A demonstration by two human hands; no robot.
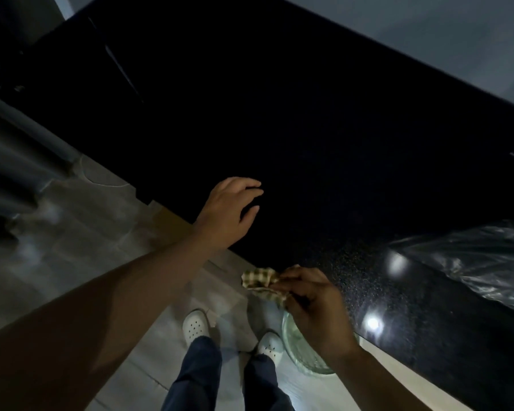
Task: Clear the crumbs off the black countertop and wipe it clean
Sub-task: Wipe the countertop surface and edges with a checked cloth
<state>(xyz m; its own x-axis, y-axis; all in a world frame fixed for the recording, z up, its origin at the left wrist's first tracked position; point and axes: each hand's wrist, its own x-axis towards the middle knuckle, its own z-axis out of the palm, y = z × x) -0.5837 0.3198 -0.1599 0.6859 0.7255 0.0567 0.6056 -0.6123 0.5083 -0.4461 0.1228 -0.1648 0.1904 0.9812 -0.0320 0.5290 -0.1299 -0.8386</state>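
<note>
Forearms: both enter from the lower edge of the view, bare, the left crossing the floor diagonally toward the desk edge.
Feet: white perforated shoes [195, 327] and dark trouser legs stand on pale floor tiles directly below the camera.
Glass bowl [301, 355]: clear, ribbed, held or resting just under the desk edge beneath the right wrist; what supports it cannot be told.
Right hand [312, 307]: fingers closed together, pinching a bunched checked cloth [261, 283] at the near edge of the desk, above the bowl.
Left hand [230, 209]: fingers loosely spread and curved, palm down, lying over the near edge of the desk; contact with the surface is likely but not certain in the dim light.
Desk [309, 129]: black, speckled, glossy; two bright light reflections lie near its front edge to the right. Its long axis runs from upper left to lower right across the view.
Crumbs: not distinguishable from the speckle; none can be confirmed.
Plastic bag [472, 262]: clear, crumpled, on the desk at far right, well apart from both hands.
Key relation: the unwiped expanse lies ahead of and beyond both hands; the left hand is farther onto the surface, the right, with cloth, sits at the edge nearer the bowl.
Judgement: a sweep toward the near edge would carry debris into the bowl; the cloth hand is placed to receive it.
</note>
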